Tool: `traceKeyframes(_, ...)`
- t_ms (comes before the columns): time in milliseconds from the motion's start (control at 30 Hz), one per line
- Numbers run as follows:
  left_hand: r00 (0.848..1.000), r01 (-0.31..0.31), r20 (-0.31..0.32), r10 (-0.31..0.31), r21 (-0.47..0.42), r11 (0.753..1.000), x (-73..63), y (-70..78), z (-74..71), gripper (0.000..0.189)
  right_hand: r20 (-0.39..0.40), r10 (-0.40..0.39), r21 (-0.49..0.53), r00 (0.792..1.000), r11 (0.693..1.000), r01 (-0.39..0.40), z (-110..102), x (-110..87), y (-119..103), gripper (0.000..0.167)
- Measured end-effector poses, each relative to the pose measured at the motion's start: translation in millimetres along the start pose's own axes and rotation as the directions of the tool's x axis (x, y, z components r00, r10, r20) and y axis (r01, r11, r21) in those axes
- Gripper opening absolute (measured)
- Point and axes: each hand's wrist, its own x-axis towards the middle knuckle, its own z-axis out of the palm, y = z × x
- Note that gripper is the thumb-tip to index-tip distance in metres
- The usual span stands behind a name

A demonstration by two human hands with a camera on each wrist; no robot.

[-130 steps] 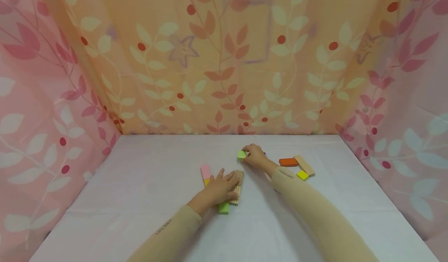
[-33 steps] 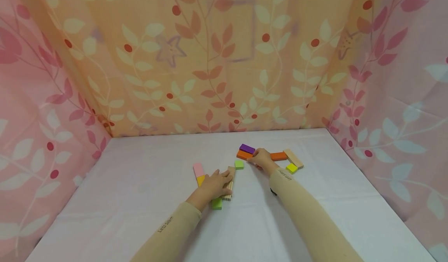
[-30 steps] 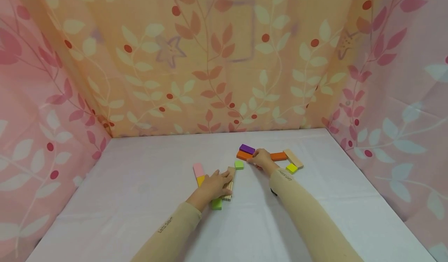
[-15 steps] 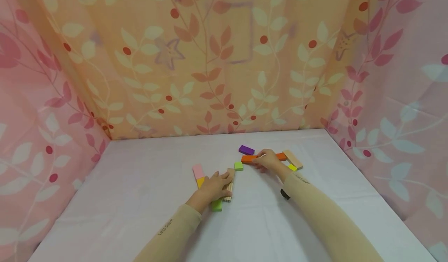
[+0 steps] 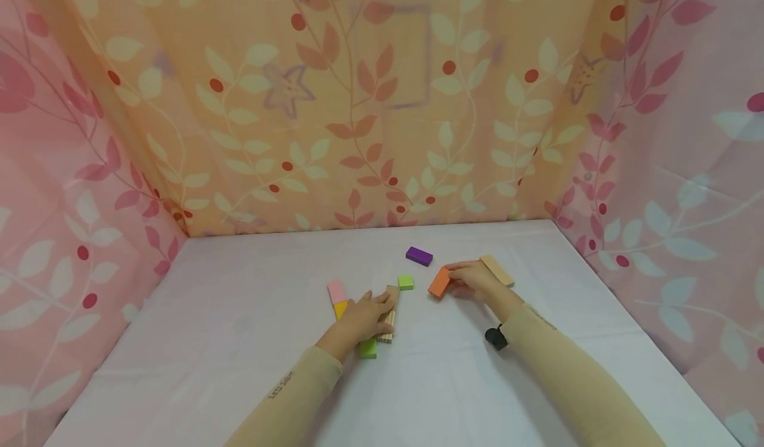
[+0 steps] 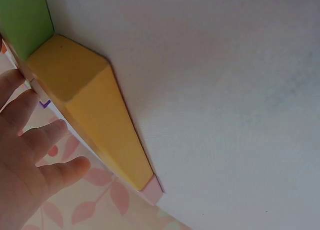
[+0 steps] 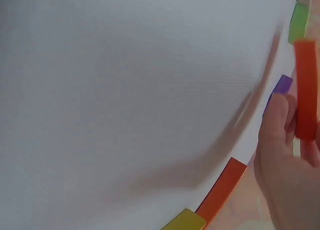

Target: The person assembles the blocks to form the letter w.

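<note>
My right hand (image 5: pixel 477 281) pinches an orange block (image 5: pixel 440 283) between thumb and fingers, tilted and held above the table in the right wrist view. A small light green block (image 5: pixel 406 282) lies to its left, and a purple block (image 5: pixel 420 256) lies farther back. With fingers spread, my left hand (image 5: pixel 358 321) rests over a row of flat-lying blocks. Around it show a striped wooden block (image 5: pixel 386 331), a green block (image 5: pixel 368 349), a pink block (image 5: pixel 337 292) and a yellow block (image 6: pixel 100 109); the hand hides part of the row.
A plain wooden block (image 5: pixel 497 271) lies beyond the right wrist. Near it, a second orange block (image 7: pixel 222 187) and a smaller yellow block (image 7: pixel 185 221) show in the right wrist view. Patterned cloth (image 5: pixel 382 102) encloses the white table (image 5: pixel 239 381) at the back and sides.
The small green block was set down beside the wooden row. My right hand then took the orange block from beside the purple one, drew it rightward and nearer, and turned it. My left hand stayed put.
</note>
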Motion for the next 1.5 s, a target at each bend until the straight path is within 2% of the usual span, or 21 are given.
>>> traceKeyframes(233,1.000,0.019,0.003,-0.019,-0.007,1.000,-0.8,0.3,-0.1,0.064,0.170,0.002,-0.115,0.985,0.993,0.018,7.3,3.5,4.6,0.033)
traceKeyframes(267,1.000,0.010,-0.008,-0.010,-0.003,1.000,2.2,-2.5,4.0,0.064,0.183,0.000,-0.141,0.983,0.990,0.026,9.4,4.4,5.4,0.030)
traceKeyframes(433,1.000,0.016,-0.001,-0.016,-0.008,1.000,3.0,-2.1,3.7,0.064,0.226,-0.040,-0.270,0.973,0.957,0.102,20.3,7.9,6.7,0.026)
traceKeyframes(567,1.000,0.028,0.010,-0.028,-0.010,1.000,1.9,1.2,-0.1,0.063,0.233,-0.079,-0.344,0.969,0.926,0.158,27.2,5.6,6.3,0.037)
traceKeyframes(600,1.000,0.027,0.012,-0.027,-0.010,1.000,2.1,1.5,-0.3,0.063,0.227,-0.088,-0.377,0.970,0.910,0.171,28.0,4.0,6.6,0.042)
traceKeyframes(667,1.000,0.022,0.012,-0.022,-0.015,1.000,2.0,2.5,-0.9,0.063,0.223,-0.103,-0.468,0.969,0.861,0.199,28.4,0.2,8.0,0.055)
traceKeyframes(800,1.000,0.011,0.012,-0.011,-0.025,1.000,1.0,3.3,-1.5,0.064,0.259,-0.112,-0.635,0.959,0.729,0.256,26.4,-7.8,13.2,0.072)
traceKeyframes(867,1.000,0.012,0.010,-0.012,-0.026,1.000,1.1,2.1,-0.5,0.064,0.301,-0.121,-0.663,0.946,0.686,0.299,25.7,-10.0,16.3,0.074)
traceKeyframes(933,1.000,0.017,0.010,-0.016,-0.029,0.999,1.5,0.4,0.7,0.065,0.332,-0.136,-0.669,0.933,0.664,0.335,25.5,-10.7,18.7,0.074)
traceKeyframes(1200,1.000,0.007,0.007,-0.007,-0.025,1.000,3.7,-2.4,3.1,0.065,0.378,-0.175,-0.655,0.909,0.644,0.396,25.7,-8.2,20.6,0.064)
traceKeyframes(1500,1.000,0.006,0.007,-0.006,-0.019,1.000,3.9,-2.6,3.9,0.065,0.390,-0.160,-0.659,0.907,0.640,0.396,24.7,-7.8,15.8,0.059)
